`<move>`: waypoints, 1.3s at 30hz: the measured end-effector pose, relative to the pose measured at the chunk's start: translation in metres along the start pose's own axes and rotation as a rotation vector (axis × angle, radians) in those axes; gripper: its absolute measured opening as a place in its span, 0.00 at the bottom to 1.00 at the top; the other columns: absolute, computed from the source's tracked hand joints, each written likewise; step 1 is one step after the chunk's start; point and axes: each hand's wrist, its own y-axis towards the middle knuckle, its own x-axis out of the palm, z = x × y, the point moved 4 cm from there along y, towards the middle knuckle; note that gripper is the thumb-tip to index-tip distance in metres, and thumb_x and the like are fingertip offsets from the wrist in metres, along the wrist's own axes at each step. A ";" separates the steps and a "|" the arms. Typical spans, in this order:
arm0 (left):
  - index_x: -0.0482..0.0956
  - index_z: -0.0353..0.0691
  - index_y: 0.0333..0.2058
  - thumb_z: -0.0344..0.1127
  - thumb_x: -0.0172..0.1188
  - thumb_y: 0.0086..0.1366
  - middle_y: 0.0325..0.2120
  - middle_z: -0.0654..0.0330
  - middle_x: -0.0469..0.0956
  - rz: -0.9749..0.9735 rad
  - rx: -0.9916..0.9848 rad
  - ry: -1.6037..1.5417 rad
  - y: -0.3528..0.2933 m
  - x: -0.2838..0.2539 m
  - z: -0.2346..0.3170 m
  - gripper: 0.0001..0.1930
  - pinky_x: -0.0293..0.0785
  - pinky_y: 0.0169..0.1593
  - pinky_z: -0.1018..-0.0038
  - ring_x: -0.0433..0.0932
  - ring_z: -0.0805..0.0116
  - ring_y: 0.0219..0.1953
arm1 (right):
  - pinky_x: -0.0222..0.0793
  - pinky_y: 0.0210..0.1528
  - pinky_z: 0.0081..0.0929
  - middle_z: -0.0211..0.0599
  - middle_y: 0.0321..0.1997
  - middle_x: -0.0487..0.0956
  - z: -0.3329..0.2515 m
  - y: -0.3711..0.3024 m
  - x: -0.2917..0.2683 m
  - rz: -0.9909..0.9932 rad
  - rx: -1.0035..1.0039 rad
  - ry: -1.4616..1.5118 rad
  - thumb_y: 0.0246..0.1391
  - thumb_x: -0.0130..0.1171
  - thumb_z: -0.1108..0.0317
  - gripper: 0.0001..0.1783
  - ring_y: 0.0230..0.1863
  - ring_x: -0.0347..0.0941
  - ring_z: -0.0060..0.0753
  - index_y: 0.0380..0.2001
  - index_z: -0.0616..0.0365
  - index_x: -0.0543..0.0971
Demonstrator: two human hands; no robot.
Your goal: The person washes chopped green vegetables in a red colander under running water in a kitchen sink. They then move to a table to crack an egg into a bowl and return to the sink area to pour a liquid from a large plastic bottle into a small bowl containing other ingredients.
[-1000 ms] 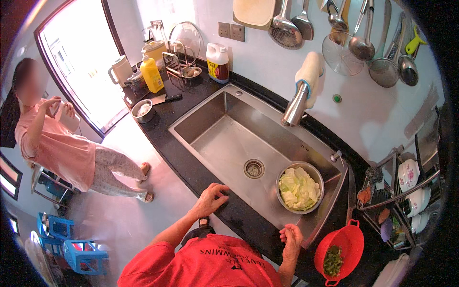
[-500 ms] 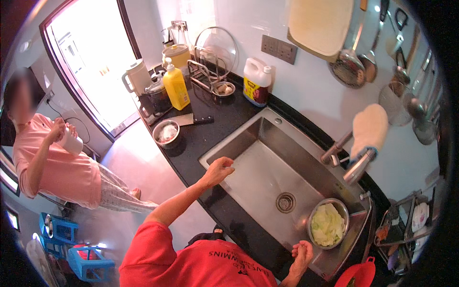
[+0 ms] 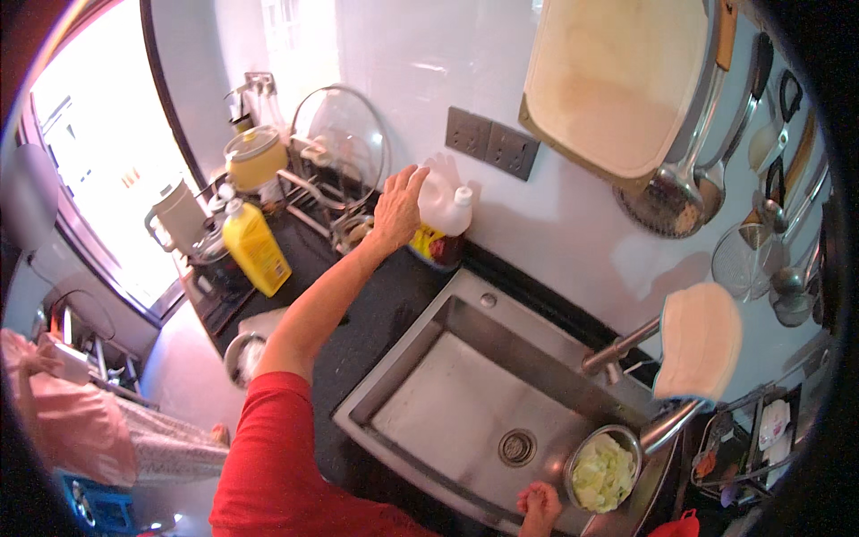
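My left hand (image 3: 400, 208) is stretched out to the far side of the counter, its fingers extended beside the handle of a plastic jug (image 3: 455, 215). The jug is pale on top with a yellow and dark lower part; I cannot tell if my fingers touch it. At the near right edge of the sink (image 3: 461, 394), my right hand (image 3: 540, 501) is curled closed, with nothing visible in it. Beside it, a steel bowl (image 3: 571, 467) of cut pale-green leafy vegetable (image 3: 605, 474) sits at the sink's right end.
A yellow pump bottle (image 3: 256, 246), a pitcher (image 3: 177, 217) and a glass lid (image 3: 340, 143) stand at the left. My arm partly covers a small bowl (image 3: 242, 360). A faucet (image 3: 617, 346) stands behind the sink; ladles and a cutting board (image 3: 617, 80) hang above. Another person (image 3: 80, 421) stands left.
My left hand has moved from the sink's left edge up to the jug. My view has shifted too. My right hand stays near the vegetable bowl.
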 end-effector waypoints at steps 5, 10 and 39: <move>0.66 0.47 0.49 0.27 0.54 0.49 0.51 0.57 0.65 -0.242 0.140 0.216 0.041 0.062 -0.033 0.25 0.64 0.52 0.59 0.60 0.53 0.56 | 0.63 0.24 0.17 0.28 0.26 0.73 0.008 0.009 -0.001 0.079 0.025 -0.087 0.54 0.53 0.71 0.07 0.23 0.66 0.18 0.37 0.57 0.74; 0.75 0.47 0.33 0.37 0.62 0.44 0.31 0.61 0.76 -0.455 0.204 0.299 0.058 0.044 -0.024 0.14 0.66 0.45 0.61 0.73 0.60 0.41 | 0.62 0.24 0.16 0.27 0.25 0.71 0.029 0.012 -0.009 0.076 0.058 -0.004 0.54 0.53 0.71 0.07 0.23 0.64 0.18 0.37 0.57 0.73; 0.74 0.37 0.28 0.40 0.67 0.46 0.24 0.54 0.77 -0.700 -0.350 -0.288 -0.199 -0.239 0.249 0.16 0.72 0.33 0.70 0.77 0.60 0.29 | 0.65 0.22 0.28 0.37 0.23 0.74 -0.222 -0.038 0.115 -0.530 -1.207 -0.670 0.41 0.63 0.64 0.13 0.21 0.72 0.36 0.30 0.59 0.75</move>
